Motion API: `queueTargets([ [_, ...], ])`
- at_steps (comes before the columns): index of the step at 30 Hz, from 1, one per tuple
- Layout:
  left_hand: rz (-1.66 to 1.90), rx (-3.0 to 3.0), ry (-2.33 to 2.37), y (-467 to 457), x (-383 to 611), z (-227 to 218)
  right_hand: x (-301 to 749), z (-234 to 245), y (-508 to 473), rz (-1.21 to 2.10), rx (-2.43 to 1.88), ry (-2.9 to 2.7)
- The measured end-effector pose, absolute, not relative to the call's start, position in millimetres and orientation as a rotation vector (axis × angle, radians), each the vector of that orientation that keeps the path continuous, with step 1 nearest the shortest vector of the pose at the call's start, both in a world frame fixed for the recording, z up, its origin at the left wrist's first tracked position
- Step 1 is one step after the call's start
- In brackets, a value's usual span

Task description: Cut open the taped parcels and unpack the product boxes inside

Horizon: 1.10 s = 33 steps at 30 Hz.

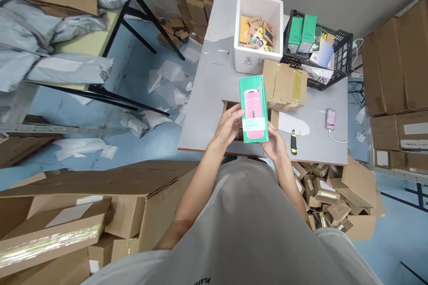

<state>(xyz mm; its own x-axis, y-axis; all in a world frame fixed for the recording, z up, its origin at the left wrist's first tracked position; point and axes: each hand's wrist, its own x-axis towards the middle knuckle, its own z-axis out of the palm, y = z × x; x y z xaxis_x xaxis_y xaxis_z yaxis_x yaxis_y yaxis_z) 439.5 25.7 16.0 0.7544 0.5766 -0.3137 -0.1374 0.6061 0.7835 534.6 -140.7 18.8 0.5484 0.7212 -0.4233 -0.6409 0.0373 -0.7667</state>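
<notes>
A green product box (254, 109) with a pink flask pictured on it is held upright over the near edge of the grey table (214, 93). My left hand (230, 125) grips its left side with fingers curled round the edge. My right hand (276, 142) cups its lower right corner. Under the box lies an open cardboard carton (231, 109), mostly hidden by the box and my hands. Behind it sits a taped brown carton (285, 85).
A yellow-black utility knife (293, 141) and a phone on a cable (330, 119) lie right of my hands. At the back stand a white foam bin (258, 60) and a black crate (341, 53) holding green boxes. Small cartons litter the floor at right; large cartons fill the lower left.
</notes>
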Motion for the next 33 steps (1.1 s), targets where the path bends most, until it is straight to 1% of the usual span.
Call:
queueTargets([
  [4, 0.598, 0.928, 0.668, 35.9, 437.2, 8.5, 543.7, 21.0, -148.3, 0.910, -1.333, -0.222],
  [8, 0.667, 0.998, 0.679, 40.4, 437.5, -1.0, 546.0, 15.3, -150.5, 0.831, -1.482, -0.369],
  [11, 0.727, 1.090, 0.719, 37.9, 438.1, -4.6, 539.3, 15.1, -147.3, 0.662, -1.584, -0.468],
  [14, 0.773, 1.194, 0.763, 30.1, 440.4, -2.1, 527.2, 22.7, -141.5, 0.468, -1.733, -0.609],
  [18, 0.774, 1.281, 0.774, 19.1, 442.7, 7.2, 518.2, 28.5, -132.6, 0.356, -1.814, -0.670],
  [20, 0.737, 1.283, 0.728, 17.5, 439.8, 10.6, 521.8, 24.5, -130.0, 0.373, -1.779, -0.566],
  [25, 0.489, 1.183, 0.707, 16.8, 421.1, 9.2, 537.7, 7.6, -130.5, 0.714, -1.425, -0.297],
  [28, 0.340, 1.090, 0.754, 9.7, 414.1, 7.0, 537.9, 2.3, -131.1, 0.791, -1.305, -0.241],
  [30, 0.319, 1.072, 0.772, 4.2, 413.6, 6.8, 537.1, 1.1, -130.7, 0.815, -1.284, -0.242],
  [33, 0.404, 1.205, 0.832, -2.0, 415.5, 8.6, 543.3, 1.1, -127.5, 0.813, -1.315, -0.281],
])
